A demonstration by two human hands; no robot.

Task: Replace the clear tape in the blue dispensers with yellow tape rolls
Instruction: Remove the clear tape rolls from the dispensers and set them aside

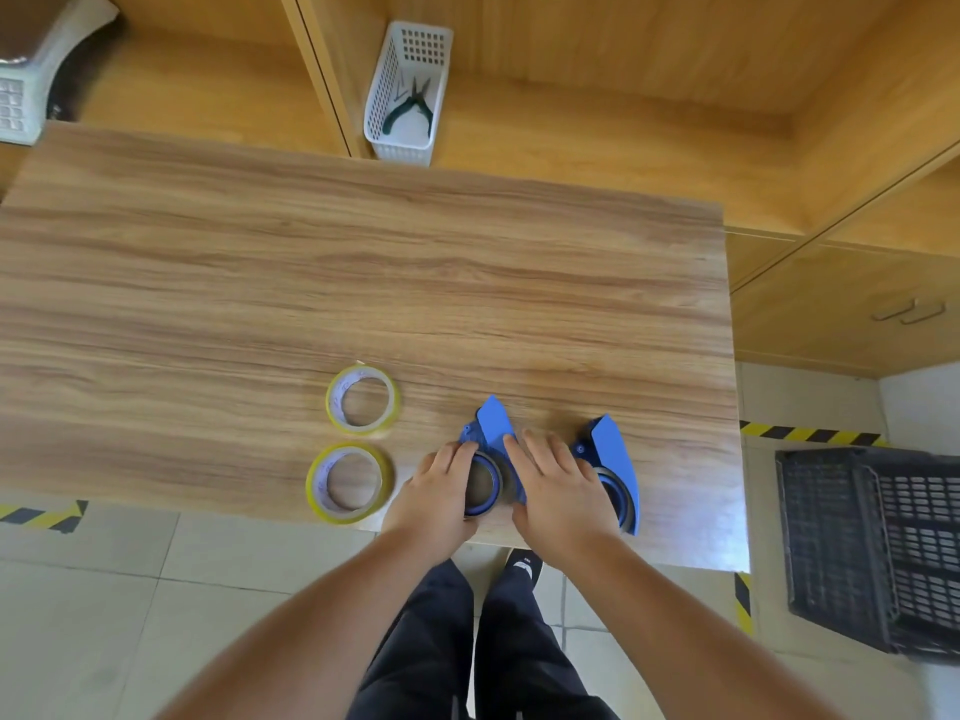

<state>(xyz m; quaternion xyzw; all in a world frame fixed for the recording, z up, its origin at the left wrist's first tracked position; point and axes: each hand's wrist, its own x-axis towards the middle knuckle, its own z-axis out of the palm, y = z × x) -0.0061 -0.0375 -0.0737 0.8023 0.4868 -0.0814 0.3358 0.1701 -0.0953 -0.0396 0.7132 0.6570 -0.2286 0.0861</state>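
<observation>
Low in the middle, the left hand [439,488] grips the clear roll [480,483] while the right hand [558,488] presses the blue dispenser [493,420]; hold it firm and pull slowly.

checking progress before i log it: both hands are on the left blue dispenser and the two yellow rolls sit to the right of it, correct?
Not quite. In the head view, both hands, left and right, are on the left blue dispenser, but the two yellow rolls lie to its left, not its right.

black crate [883,553] cut off right; dispenser [493,433] partly hidden by hands
</observation>
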